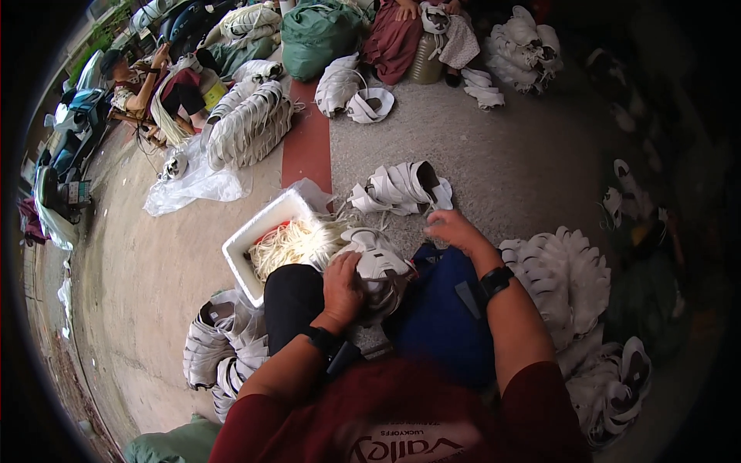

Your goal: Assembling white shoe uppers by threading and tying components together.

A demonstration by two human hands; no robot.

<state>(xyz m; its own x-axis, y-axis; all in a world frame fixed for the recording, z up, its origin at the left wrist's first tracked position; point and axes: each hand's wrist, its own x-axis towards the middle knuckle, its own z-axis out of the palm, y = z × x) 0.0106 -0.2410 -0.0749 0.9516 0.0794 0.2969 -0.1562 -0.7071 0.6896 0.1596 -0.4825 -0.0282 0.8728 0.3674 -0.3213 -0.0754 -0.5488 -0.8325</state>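
My left hand [343,287] is closed on the side of a white shoe upper [376,258], which rests at my lap between my knees. Raised to the right of it, my right hand [455,231] has its fingers curled together; whatever they pinch, if anything, is too fine to make out. Just beyond my hands, a row of nested white shoe uppers [397,188] lies on the ground. A white foam box [241,258] stands by my left knee, heaped with pale shoelaces [297,245]. Blue cloth [444,316] covers the area below my right hand.
Stacks of white uppers lie at my right [559,282] and left [207,343]. Farther off are a long upper stack [251,123] on clear plastic sheeting [197,181], a green sack [320,38], a seated person [139,92], another person's maroon clothing [392,42] and parked scooters [81,127].
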